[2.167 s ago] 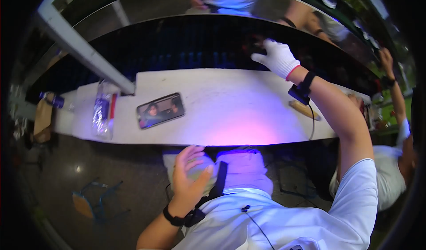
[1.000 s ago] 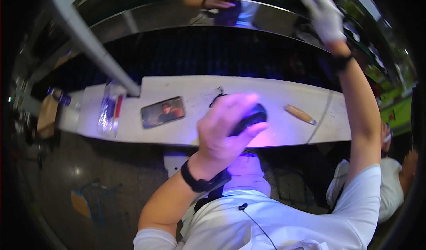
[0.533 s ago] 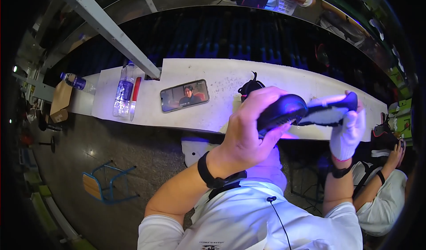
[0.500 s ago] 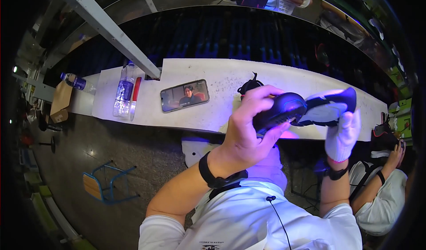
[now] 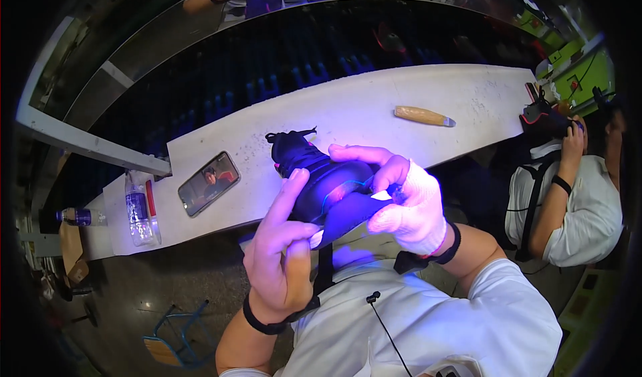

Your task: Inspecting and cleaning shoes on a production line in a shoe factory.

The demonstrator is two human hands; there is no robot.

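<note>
A dark shoe is held up in front of the chest, above the near edge of the long pale counter, and is clamped between both hands. The bare left hand is closed around its near-left end, with the fingers stretched up along the side. The gloved right hand is wrapped over the right end, fingers curled across the top.

Half a second ago the shoe was held out farther to the right, with its length running toward the gloved hand. It has since been drawn in toward the middle and turned, so that the laced end now points away to the far left and a patch lit violet-blue faces up. From this it is judged that the shoe is being rotated for a look at another face.

On the counter, a phone lies to the left, and a clear bottle lies farther left beside the counter's left end. A wooden-handled tool rests well apart to the far right. The stretch of counter directly beyond the shoe is bare, so room is left for setting it down. A seated person is close on the right, which limits sideways swing there.
</note>
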